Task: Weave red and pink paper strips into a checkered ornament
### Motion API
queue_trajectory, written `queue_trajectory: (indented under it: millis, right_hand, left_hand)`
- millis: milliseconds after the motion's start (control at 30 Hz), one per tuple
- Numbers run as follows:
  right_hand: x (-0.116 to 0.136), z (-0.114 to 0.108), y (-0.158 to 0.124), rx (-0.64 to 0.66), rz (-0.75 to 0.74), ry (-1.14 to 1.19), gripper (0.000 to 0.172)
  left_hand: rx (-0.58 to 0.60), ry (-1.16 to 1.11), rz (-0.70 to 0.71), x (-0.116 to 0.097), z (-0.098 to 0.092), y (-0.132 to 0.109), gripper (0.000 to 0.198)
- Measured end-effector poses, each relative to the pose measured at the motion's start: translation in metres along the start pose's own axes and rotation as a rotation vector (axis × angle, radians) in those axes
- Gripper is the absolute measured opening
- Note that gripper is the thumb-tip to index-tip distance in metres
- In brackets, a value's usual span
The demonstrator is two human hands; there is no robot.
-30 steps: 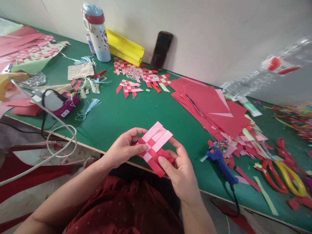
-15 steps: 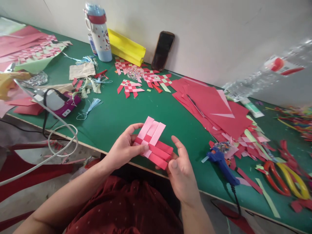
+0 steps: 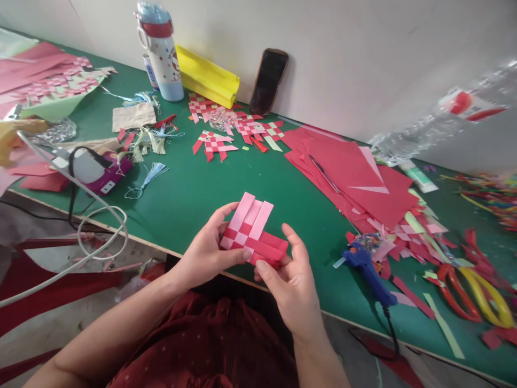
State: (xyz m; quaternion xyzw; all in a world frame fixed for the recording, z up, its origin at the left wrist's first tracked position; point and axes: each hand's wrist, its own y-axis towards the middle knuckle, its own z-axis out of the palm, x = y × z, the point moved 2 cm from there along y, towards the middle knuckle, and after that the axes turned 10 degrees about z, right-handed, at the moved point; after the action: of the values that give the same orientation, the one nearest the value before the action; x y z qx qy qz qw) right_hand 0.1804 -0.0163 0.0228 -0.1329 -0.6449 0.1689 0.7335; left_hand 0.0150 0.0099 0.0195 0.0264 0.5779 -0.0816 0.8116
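Between my two hands, above the table's front edge, is a piece of woven paper strips (image 3: pixel 243 230) in pink and red. Pink strips stick out at its top, red ones toward the right. My left hand (image 3: pixel 210 242) pinches its left side, thumb on the front and fingers behind. At the lower right, my right hand (image 3: pixel 293 272) has its thumb pressed on the lowest red strip, which is partly covered. The right index finger stands free beside the strips. Some fingertips of both hands are hidden behind the paper.
A blue glue gun (image 3: pixel 369 277) lies right of my hands, near scissors (image 3: pixel 458 293). Red paper sheets (image 3: pixel 343 167) with a pen on top lie behind it. Finished-looking woven pieces (image 3: pixel 216 144), a light blue tassel (image 3: pixel 151 175), a flask (image 3: pixel 161 59) and a leaning phone (image 3: pixel 269 81) stand farther back.
My right thumb has come down onto the lowest red strip, and the right hand has closed in from the right. The left thumb has slid slightly right along the weave.
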Motion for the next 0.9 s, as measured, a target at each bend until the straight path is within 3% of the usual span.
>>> queue_trajectory:
  millis: [233,500,700,900]
  right_hand:
    - [0.002,-0.015,0.003,-0.044,-0.056,-0.023,0.055]
    - [0.005,-0.022,0.012,-0.096,-0.116,-0.122,0.04]
    - [0.007,-0.02,0.002,-0.138,-0.258,-0.323,0.026]
    - [0.006,-0.023,-0.004,-0.206,-0.439,-0.371,0.036]
  left_hand:
    - [0.004,0.053,0.005,0.002,-0.005,0.0,0.09]
    - [0.126,0.153,-0.037,0.003,-0.003,-0.005,0.091]
    - [0.047,0.017,-0.036,-0.001,-0.001,-0.003,0.078]
    - [-0.006,-0.033,0.037,-0.003,-0.001,-0.001,0.067]
